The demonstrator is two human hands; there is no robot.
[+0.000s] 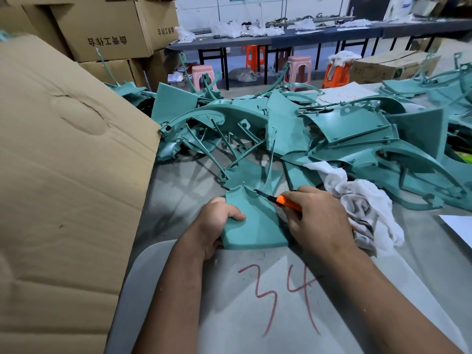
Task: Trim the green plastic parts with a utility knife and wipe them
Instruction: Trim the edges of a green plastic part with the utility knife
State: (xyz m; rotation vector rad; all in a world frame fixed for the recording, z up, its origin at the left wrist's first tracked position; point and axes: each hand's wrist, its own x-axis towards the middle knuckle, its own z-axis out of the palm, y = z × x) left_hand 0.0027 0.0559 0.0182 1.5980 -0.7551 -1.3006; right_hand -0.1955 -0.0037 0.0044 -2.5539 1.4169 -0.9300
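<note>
A flat, fan-shaped green plastic part (pixel 251 221) lies on the table in front of me. My left hand (pixel 217 223) grips its left edge, thumb on top and fingers curled underneath. My right hand (pixel 316 215) holds an orange utility knife (pixel 286 202); its dark blade tip touches the part's upper right edge. A crumpled white rag (pixel 365 205) lies just right of my right hand, partly tucked under it.
A big heap of green plastic parts (pixel 319 134) covers the table behind. A large cardboard flap (pixel 66 162) rises on the left. A grey sheet marked "34" (pixel 255 290) lies under my forearms. Stacked cartons, stools and a long bench stand farther back.
</note>
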